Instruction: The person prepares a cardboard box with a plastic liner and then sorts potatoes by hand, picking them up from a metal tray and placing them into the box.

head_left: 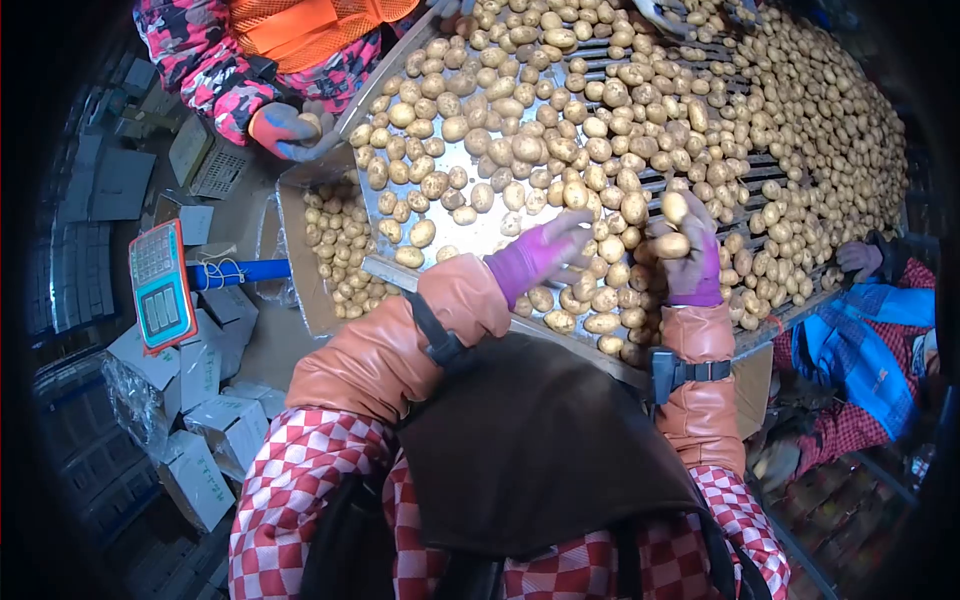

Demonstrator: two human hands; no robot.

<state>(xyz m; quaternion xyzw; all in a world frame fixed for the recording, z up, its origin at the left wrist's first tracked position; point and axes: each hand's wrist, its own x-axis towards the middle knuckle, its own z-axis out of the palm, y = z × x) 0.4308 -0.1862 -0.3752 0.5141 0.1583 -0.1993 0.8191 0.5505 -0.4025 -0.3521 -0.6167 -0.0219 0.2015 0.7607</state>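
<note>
My left hand [545,258], in a purple glove with dirty grey fingers, reaches over the potatoes [525,148] on the sorting table. Its fingers are stretched out and slightly apart, and no potato shows in its grasp. To the right, my right hand [692,250] wears a matching glove. Two potatoes are held in it: an upper potato [675,207] near the fingertips and a lower potato [671,245] against the palm. Loose potatoes lie all around both hands on the metal surface and slats.
A cardboard box [290,240] of potatoes stands at the table's left end, beside a red-framed scale [162,285]. A co-worker's gloved hand [295,130] is at upper left; another person [860,340] stands at right. Cartons [225,430] lie on the left floor.
</note>
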